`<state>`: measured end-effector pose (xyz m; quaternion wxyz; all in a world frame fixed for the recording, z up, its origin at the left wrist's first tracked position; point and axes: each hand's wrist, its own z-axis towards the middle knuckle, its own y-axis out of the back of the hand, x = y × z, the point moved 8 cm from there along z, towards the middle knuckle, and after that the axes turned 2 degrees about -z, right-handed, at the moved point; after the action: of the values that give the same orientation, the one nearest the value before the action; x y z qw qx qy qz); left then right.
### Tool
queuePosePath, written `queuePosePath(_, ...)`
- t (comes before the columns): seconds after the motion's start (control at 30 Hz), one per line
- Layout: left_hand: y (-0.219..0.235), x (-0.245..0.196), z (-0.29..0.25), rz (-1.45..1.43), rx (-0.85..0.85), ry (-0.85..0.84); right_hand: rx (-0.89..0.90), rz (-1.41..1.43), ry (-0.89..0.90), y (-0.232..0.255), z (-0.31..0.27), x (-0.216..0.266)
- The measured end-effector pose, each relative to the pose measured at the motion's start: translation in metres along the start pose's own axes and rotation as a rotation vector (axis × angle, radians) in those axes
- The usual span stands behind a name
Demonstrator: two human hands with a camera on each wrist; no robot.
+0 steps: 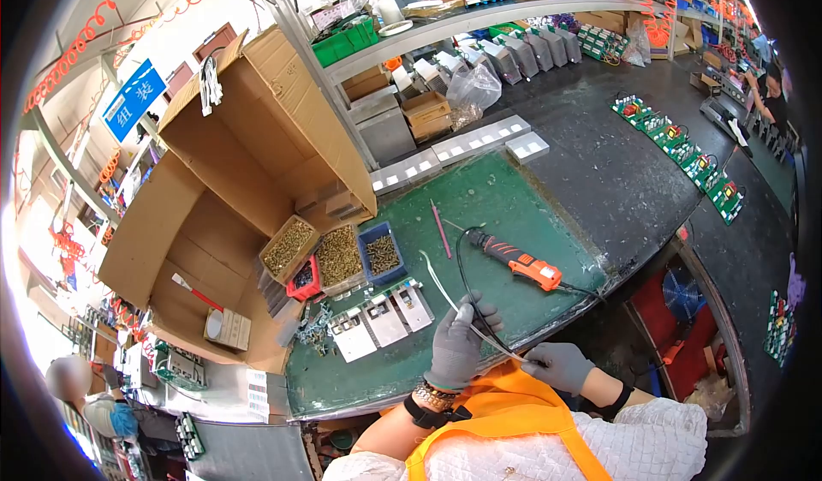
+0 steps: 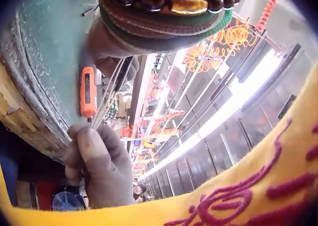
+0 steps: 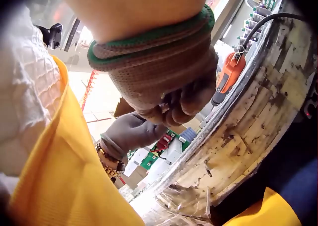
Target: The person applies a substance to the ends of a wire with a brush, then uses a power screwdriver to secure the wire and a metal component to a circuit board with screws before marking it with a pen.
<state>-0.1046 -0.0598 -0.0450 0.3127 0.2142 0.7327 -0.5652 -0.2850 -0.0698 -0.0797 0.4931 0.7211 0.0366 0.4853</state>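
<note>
In the head view my grey-gloved left hand, with a bead bracelet at its wrist, holds a bundle of white and black wires between thumb and fingers. The wires' free ends rise past this hand in a loop over the green mat. My right hand, gloved too, pinches the bundle's lower end close to the bench edge. In the left wrist view the wires run taut down to the right hand. An orange-and-black power screwdriver lies on the mat beyond both hands.
Bins of brass screws and a blue bin stand left of the mat, before a large open cardboard box. White-topped metal plates lie near the front. Green circuit boards line the bench at right. A pink pen lies behind.
</note>
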Motion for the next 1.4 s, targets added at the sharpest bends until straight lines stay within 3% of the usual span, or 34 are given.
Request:
queuePosePath(0.23,-0.018,-0.036,-0.002,-0.046,0.05,-0.032,0.127,-0.073,-0.093,-0.018,-0.009,-0.026)
queuePosePath(0.37,-0.018,-0.043,-0.005,-0.033,0.05,-0.041,0.136,-0.076,-0.14,-0.02,-0.013,-0.037)
queuePosePath(0.53,-0.022,-0.058,-0.009,0.228,0.018,-0.172,0.133,-0.12,-0.176,-0.019,-0.012,-0.045)
queuePosePath(0.87,-0.017,-0.064,-0.011,0.246,0.02,-0.178,0.112,-0.129,-0.217,-0.016,-0.012,-0.056)
queuePosePath(0.97,-0.016,-0.071,-0.012,0.249,-0.016,-0.209,0.222,-0.195,-0.28,-0.02,-0.014,-0.066)
queuePosePath(1.07,-0.019,-0.07,-0.016,0.266,-0.012,-0.188,0.372,-0.205,-0.182,-0.02,-0.013,-0.056)
queuePosePath(1.2,-0.024,-0.054,-0.02,0.283,0.049,-0.082,0.011,0.14,0.067,0.058,0.013,0.003)
queuePosePath(1.27,-0.029,-0.044,-0.023,0.298,0.1,-0.042,-0.195,0.156,0.181,0.109,0.024,0.033)
queuePosePath(1.33,-0.032,-0.039,-0.025,0.307,0.112,-0.003,-0.3,0.263,0.189,0.138,0.034,0.042)
queuePosePath(1.4,-0.035,-0.036,-0.028,0.38,0.119,0.001,-0.347,0.519,0.072,0.158,0.047,0.048)
